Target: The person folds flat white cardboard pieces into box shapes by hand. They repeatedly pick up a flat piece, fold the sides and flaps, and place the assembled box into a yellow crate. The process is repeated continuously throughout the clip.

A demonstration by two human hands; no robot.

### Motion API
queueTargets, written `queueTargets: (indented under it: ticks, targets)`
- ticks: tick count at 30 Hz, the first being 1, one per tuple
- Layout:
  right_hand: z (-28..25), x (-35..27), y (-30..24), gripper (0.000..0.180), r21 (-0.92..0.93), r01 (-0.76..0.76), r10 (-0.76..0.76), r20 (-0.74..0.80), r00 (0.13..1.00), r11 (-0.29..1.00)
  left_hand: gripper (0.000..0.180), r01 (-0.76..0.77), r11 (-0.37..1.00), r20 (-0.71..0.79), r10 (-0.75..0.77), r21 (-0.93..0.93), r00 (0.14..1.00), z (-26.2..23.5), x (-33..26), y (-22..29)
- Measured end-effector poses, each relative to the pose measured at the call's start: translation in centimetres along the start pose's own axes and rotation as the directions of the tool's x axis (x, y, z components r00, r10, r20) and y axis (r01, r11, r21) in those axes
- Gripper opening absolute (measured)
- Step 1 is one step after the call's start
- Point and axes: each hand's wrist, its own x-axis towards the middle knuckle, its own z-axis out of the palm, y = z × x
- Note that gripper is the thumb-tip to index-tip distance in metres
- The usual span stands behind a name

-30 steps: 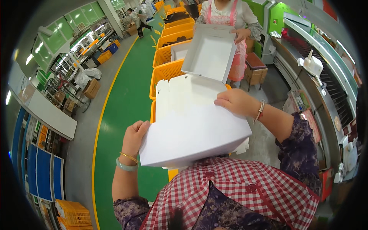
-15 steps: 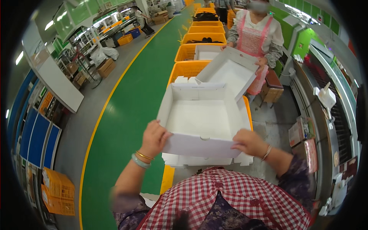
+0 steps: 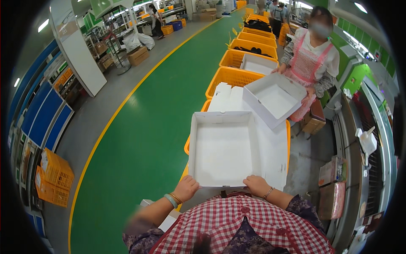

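A white cardboard box (image 3: 223, 146) with raised side walls lies open in front of me, its inside bare. My left hand (image 3: 187, 189) grips its near left corner, fingers closed over the edge. At the near right corner my right hand (image 3: 256, 185) pinches the same front wall. Beneath it spread flat white cardboard sheets (image 3: 272, 146), resting across orange crates. Opposite, a co-worker in a pink apron holds a second white box (image 3: 275, 99), tilted, with both hands.
A row of orange crates (image 3: 232, 80) runs away from me, some with dark items inside. To the left stretches a green floor lane (image 3: 139, 127) with a yellow line. Stacked orange crates (image 3: 55, 182) stand at far left; a machine bench (image 3: 355, 156) lines the right.
My box has come closer to me and lies flatter, and both hands have moved down with it. The co-worker's box has shifted away from mine. My view has turned left.
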Motion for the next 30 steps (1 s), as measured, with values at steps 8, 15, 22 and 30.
queueTargets:
  ticks: [8,15,22,30]
  targets:
    - [1.2,0.6,0.7,0.025,-0.033,-0.189,0.189,0.345,0.919,0.981,0.017,-0.033,0.999,0.094,0.037,-0.043,0.995,0.7,-1.4,0.9]
    - [0.5,1.4,0.7,0.019,-0.044,-0.285,0.286,0.264,0.921,0.958,0.017,-0.181,0.962,0.266,0.124,0.203,0.956,3.7,-2.9,-3.7]
    - [-2.0,0.3,-1.7,0.033,0.094,-0.188,0.187,0.023,0.982,0.978,0.015,-0.123,0.976,0.299,0.065,0.18,0.952,0.4,-3.3,-1.9]
    - [-3.7,-1.6,-1.2,0.041,0.011,-0.107,0.105,0.122,0.987,0.994,0.014,-0.128,0.98,0.356,0.067,0.151,0.932,0.9,-1.4,-1.2]
